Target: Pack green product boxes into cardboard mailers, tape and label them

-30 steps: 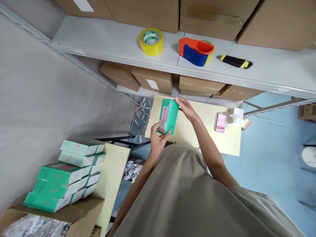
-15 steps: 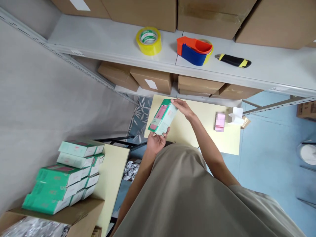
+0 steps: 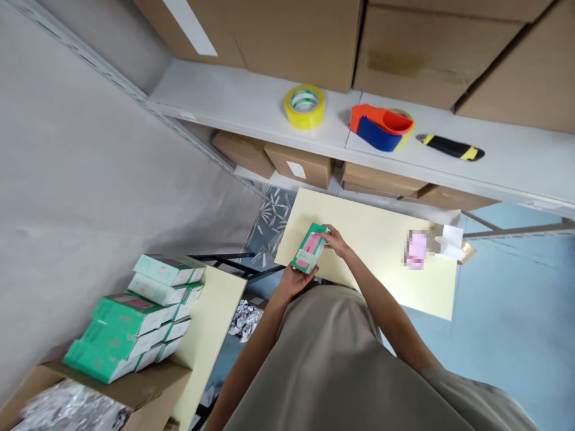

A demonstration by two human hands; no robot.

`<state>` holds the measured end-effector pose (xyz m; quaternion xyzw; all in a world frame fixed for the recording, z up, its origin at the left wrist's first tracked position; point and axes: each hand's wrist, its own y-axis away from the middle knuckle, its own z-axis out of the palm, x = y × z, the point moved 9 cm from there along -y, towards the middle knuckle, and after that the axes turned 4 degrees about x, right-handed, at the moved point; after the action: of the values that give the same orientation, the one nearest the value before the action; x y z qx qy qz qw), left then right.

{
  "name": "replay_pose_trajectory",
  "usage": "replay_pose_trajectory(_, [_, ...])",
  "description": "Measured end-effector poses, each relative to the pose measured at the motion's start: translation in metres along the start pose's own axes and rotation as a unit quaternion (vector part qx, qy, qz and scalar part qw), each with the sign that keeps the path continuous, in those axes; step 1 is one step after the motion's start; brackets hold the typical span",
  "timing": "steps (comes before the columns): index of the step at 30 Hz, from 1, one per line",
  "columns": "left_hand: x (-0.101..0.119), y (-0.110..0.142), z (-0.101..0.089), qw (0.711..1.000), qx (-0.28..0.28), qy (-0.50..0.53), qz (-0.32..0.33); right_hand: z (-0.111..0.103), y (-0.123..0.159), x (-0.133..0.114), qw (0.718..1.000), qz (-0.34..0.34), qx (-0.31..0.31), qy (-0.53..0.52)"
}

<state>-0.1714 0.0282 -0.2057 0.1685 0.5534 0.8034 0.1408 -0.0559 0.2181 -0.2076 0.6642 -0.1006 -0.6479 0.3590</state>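
Note:
A green and white product box (image 3: 309, 248) with a pink picture on its face is held over the left part of the pale yellow table (image 3: 363, 239). My left hand (image 3: 297, 280) grips its near end from below. At its far right corner, my right hand (image 3: 335, 240) has its fingers closed on the box's edge. A pink item (image 3: 417, 249), blurred by pixelation, lies on the right of the table beside an open white carton (image 3: 448, 241).
Similar green boxes (image 3: 121, 323) are stacked at the left, by a cardboard box (image 3: 153, 383) of clear plastic wrapping. On the shelf (image 3: 251, 108) ahead sit yellow tape (image 3: 304, 106), a tape dispenser (image 3: 381, 127) and a utility knife (image 3: 450, 147). Cardboard boxes (image 3: 296, 42) fill the shelving.
The product box has turned so its pink-pictured face points more upward, and it sits lower over the table. My right hand has shifted along its edge. The whole view has also shifted.

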Motion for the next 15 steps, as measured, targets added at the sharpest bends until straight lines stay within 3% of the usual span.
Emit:
replay_pose_trajectory(3, [0.018, -0.013, -0.016, 0.996, 0.082, -0.012, 0.034, 0.013, -0.025, 0.007, 0.998, -0.047, 0.018, 0.04])
replay_pose_trajectory(6, [0.045, -0.023, -0.014, 0.989, 0.132, -0.014, 0.068, 0.027, -0.055, -0.012, 0.993, -0.099, 0.017, 0.069])
replay_pose_trajectory(11, [0.09, -0.034, 0.028, 0.984, 0.11, 0.012, 0.14, 0.041, -0.108, -0.07, 0.975, -0.172, 0.014, 0.142])
replay_pose_trajectory(15, [0.106, -0.034, 0.056, 0.979, 0.082, 0.016, 0.183, 0.042, -0.138, -0.107, 0.953, -0.207, 0.02, 0.219])
